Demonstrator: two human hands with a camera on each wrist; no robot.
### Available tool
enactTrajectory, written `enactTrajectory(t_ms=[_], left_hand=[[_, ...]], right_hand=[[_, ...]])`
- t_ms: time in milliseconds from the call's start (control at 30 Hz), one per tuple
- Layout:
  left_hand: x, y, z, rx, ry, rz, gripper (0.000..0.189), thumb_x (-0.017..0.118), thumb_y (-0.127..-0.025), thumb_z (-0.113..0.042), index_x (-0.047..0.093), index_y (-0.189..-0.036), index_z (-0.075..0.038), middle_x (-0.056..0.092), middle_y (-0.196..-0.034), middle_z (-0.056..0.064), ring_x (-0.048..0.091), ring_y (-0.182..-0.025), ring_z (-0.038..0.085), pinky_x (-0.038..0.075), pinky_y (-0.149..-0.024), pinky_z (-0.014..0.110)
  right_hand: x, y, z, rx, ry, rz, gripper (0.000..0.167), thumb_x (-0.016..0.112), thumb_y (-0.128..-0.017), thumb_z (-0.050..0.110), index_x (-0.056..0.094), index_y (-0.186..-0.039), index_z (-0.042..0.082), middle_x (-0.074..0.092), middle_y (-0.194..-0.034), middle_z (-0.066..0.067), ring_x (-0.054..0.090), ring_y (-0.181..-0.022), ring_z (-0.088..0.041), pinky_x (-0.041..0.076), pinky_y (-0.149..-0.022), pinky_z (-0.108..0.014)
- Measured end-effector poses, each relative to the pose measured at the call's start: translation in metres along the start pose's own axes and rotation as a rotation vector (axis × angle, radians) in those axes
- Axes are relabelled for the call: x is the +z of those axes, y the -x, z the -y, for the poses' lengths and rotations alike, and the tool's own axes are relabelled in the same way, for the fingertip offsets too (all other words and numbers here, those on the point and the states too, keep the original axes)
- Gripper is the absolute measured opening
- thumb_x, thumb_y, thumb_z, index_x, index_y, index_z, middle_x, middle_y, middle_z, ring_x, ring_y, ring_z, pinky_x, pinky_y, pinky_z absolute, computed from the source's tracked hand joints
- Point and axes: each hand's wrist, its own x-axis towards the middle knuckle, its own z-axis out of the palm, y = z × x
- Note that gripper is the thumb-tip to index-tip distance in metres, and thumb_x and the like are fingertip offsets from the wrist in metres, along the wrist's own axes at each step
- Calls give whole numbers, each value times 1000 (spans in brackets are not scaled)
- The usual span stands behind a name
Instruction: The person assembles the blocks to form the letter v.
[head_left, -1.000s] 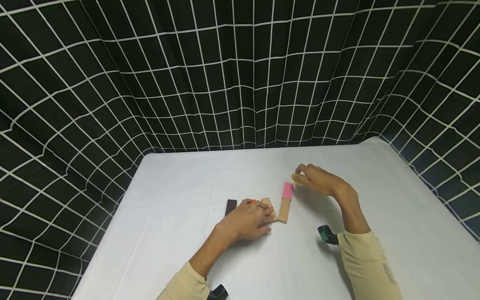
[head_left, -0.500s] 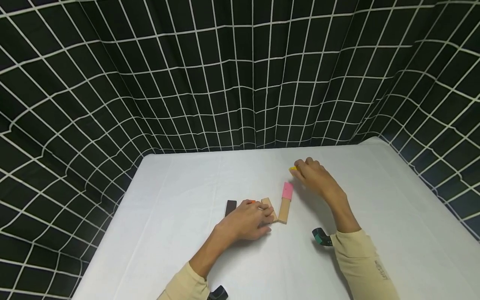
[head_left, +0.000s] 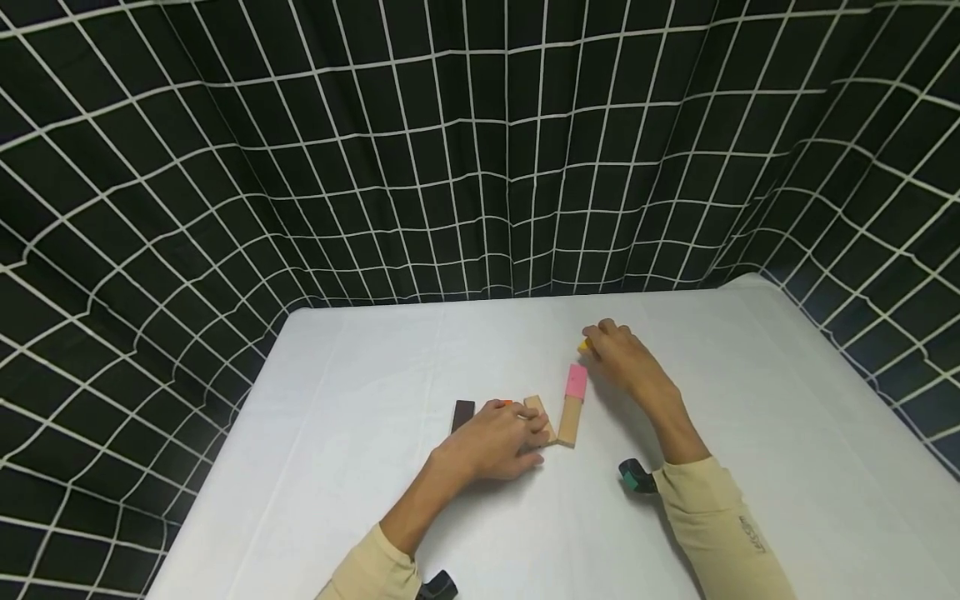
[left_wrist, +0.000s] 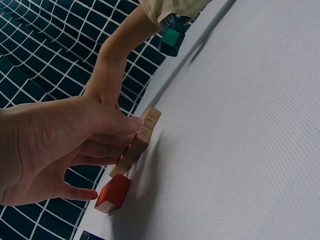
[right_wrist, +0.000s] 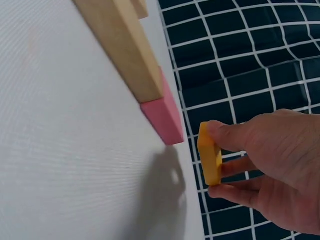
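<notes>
My right hand point(head_left: 626, 362) pinches a small yellow block point(right_wrist: 210, 155) between thumb and fingertips, held above the table just beyond a pink block point(head_left: 576, 382). That pink block meets the far end of a plain wooden block point(head_left: 569, 422). A second wooden block point(head_left: 537, 407) slants beside it, their near ends close together. Over the row's left part lies my left hand point(head_left: 487, 442), its fingers loosely extended. In the left wrist view its thumb is by the marked wooden ends, and its little finger is near an orange-red block point(left_wrist: 114, 192); contact there is unclear.
A dark block point(head_left: 462, 412) lies left of the left hand, partly covered by it. The blocks are on a white-covered table point(head_left: 360, 375). Black curtains with a white grid point(head_left: 465, 150) stand behind and at the sides. Each wrist carries a dark camera mount point(head_left: 636, 477).
My right hand, with the yellow block, has shifted slightly left, rising and then lowering a little, and the block has turned in the fingers. The left hand has stayed in place.
</notes>
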Motion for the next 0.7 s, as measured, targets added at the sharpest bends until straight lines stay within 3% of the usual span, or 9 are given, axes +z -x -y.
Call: enactTrajectory(t_ms=[400,700], left_hand=[[2,0,-1,9,-17,13,41,57,-105,-44,64,-144,-32,57,-155,-10,50,-148,13,44,-121,43],[0,0,-1,18,-36,4,41,57,-105,-45,65,-144,-32,58,-155,-10,51,-148,12,44,-121,42]], right_hand=[[6,3,-3,117,-78,89,43,56,-107,18,54,-145,-1,53,-144,-33,57,-128,-56,50,-106,-67],[-1,3,-5,68,-39,82,27,68,-95,-1,72,-121,-3,67,-110,-23,66,-96,-37,59,-90,-54]])
